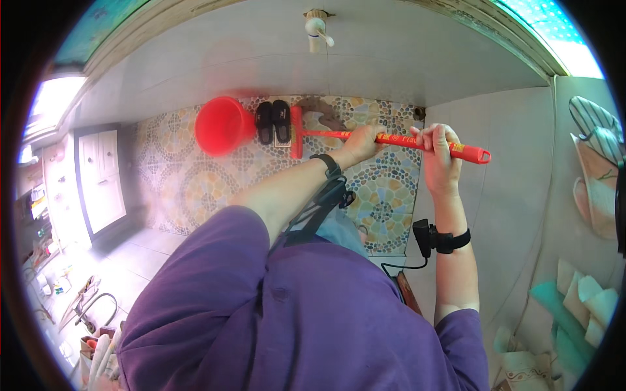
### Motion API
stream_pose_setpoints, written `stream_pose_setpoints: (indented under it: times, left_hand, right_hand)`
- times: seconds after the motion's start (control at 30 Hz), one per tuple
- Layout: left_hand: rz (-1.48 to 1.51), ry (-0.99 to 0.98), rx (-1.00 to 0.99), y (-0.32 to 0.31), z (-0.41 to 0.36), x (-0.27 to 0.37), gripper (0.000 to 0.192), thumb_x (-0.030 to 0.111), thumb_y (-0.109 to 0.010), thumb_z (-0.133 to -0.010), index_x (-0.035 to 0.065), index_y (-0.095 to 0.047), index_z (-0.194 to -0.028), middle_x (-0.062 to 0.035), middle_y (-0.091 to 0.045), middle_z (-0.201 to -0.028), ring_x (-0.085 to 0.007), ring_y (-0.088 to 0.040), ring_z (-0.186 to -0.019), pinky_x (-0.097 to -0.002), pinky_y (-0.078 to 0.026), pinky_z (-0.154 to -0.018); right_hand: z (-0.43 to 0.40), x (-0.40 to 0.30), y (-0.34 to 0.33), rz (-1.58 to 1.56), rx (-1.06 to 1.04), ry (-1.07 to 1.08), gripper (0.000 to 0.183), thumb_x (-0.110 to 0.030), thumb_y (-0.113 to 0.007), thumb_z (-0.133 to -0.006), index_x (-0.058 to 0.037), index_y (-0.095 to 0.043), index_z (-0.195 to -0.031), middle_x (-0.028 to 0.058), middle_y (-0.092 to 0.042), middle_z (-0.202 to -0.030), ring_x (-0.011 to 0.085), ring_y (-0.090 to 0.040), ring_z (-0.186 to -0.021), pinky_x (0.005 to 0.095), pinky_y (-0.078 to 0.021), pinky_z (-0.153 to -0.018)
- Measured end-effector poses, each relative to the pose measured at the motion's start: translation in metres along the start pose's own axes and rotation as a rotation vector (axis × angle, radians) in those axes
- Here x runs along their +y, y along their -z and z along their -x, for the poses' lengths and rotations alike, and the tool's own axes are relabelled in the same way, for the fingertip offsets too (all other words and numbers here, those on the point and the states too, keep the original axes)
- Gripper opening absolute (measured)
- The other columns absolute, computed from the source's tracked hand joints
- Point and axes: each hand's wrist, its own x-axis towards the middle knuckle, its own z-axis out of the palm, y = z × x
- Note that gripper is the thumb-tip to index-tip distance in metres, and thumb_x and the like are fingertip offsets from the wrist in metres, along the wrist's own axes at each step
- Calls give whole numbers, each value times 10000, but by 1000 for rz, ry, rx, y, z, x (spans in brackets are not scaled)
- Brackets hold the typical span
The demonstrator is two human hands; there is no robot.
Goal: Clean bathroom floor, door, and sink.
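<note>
A red floor tool, a brush or squeegee, has a long red pole (402,141) bearing yellow writing. Its narrow red head (296,133) rests against the patterned tile floor. My left hand (363,142) is wrapped around the pole at mid-length. Higher up, close to the hanging-hole end, the fingers of my right hand (440,151) curl about the same pole. A pair of black slippers (273,122) lies just left of the head, beside a red bucket (222,126). Right of the head is a dark brown patch (320,108), either a rag or dirt; I cannot tell which.
A tiled wall (381,63) with a white valve or pipe fitting (317,29) rises ahead. A floor drain (419,113) sits in the corner. Cloths (594,146) hang at the right. A white door (101,178) stands at the left, near cluttered shelves (39,205).
</note>
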Motion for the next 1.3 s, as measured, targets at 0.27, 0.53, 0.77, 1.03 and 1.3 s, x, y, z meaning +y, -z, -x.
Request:
stream_pose_setpoints:
  times: [0.27,0.53,0.77,1.03,1.3]
  left_hand:
    - [79,59,73,-2,-70,-27,138,126,-679,-750,78,-553,-775,-136,-583,-699,-320,-576,-664,-401,-435,-587]
    - [32,-95,-63,-81,-149,-1,133,93,-682,-726,78,-584,-815,-137,-602,-737,-331,-585,-710,-395,-446,-631]
    - [160,-181,-284,-148,-177,57,153,176,-703,-769,82,-591,-814,-139,-616,-744,-321,-596,-723,-398,-448,-638]
    - [313,-229,-370,-190,-192,83,142,158,-716,-751,84,-596,-765,-128,-619,-713,-316,-595,-681,-395,-450,-619]
    - [239,-264,-223,-162,-171,97,192,164,-732,-725,77,-561,-724,-114,-596,-696,-313,-561,-693,-414,-434,-636]
  right_hand:
    - [-78,20,15,76,163,-38,245,-209,-537,-943,-11,-540,-799,-2,-452,-678,108,-489,-662,318,-469,-818]
    - [-90,-23,92,157,396,37,224,-241,-587,-920,-48,-541,-816,10,-486,-728,114,-492,-674,335,-469,-791]
    - [-55,-77,118,339,571,93,236,-259,-595,-911,-73,-533,-781,4,-495,-725,101,-492,-675,337,-476,-811]
    - [-43,-92,118,598,618,140,265,-272,-584,-921,-63,-524,-768,16,-515,-720,97,-493,-686,296,-454,-770]
    - [-32,-102,115,496,517,172,234,-227,-535,-948,-46,-509,-802,37,-513,-750,114,-465,-681,341,-436,-812]
